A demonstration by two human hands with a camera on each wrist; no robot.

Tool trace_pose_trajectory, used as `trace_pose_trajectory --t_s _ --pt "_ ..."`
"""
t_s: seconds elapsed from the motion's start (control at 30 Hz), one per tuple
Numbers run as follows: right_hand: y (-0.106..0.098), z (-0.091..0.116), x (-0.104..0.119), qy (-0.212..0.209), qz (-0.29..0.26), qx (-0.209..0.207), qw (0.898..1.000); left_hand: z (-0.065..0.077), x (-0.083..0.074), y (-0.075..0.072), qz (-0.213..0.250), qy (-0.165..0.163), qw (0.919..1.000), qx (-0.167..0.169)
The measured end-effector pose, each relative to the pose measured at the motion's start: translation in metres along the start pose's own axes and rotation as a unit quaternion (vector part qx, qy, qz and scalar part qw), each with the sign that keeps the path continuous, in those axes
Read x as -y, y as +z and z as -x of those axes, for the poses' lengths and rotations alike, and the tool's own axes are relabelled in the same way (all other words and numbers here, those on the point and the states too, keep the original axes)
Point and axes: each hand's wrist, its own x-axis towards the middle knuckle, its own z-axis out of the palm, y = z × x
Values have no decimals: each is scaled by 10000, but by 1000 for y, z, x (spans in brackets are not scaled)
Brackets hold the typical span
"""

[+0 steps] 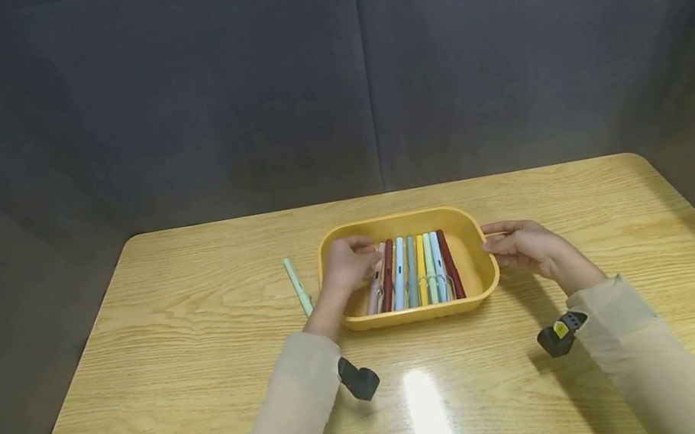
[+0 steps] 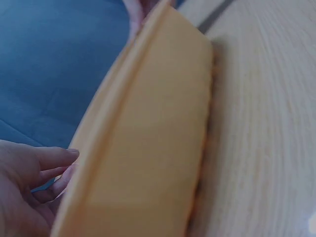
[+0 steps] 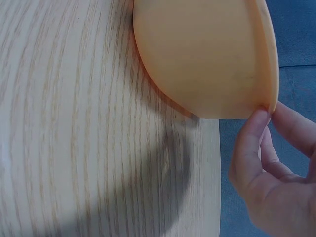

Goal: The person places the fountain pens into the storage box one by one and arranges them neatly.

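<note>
A yellow-orange tray (image 1: 477,264) holds a row of several capped pens with wire clips. From left to right the row begins with a pale pink pen (image 1: 374,286), a dark red pen (image 1: 388,276) and a light blue pen (image 1: 399,274); another dark red pen (image 1: 450,265) ends it. Over the tray's left part is my left hand (image 1: 345,264), its fingertips right at the pink pen's upper end; in the left wrist view the rim partly hides these fingers. My right hand (image 1: 527,246) pinches the tray's right rim between thumb and fingers.
A light green pen (image 1: 298,288) lies on the wooden table (image 1: 172,372) just left of the tray, its lower end near my left wrist. Dark grey curtains (image 1: 229,98) hang behind the table and along both sides.
</note>
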Motion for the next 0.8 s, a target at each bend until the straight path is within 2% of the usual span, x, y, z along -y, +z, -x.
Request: trace_pose_trajectory --t_s 0.2,0.4,0.57,0.8 --pt "0 0 0 -15 14 -8 10000 4 -12 -14 389 151 9991 27" --pt "0 0 0 -27 67 5 10000 11 -21 -35 835 164 9964 -6" --pt "-1 -1 -1 6 116 -15 9999 12 -21 -55 1010 72 9947 -180" --pt "-2 -2 -1 29 164 -26 9999 14 -13 -80 1176 94 9923 -380"
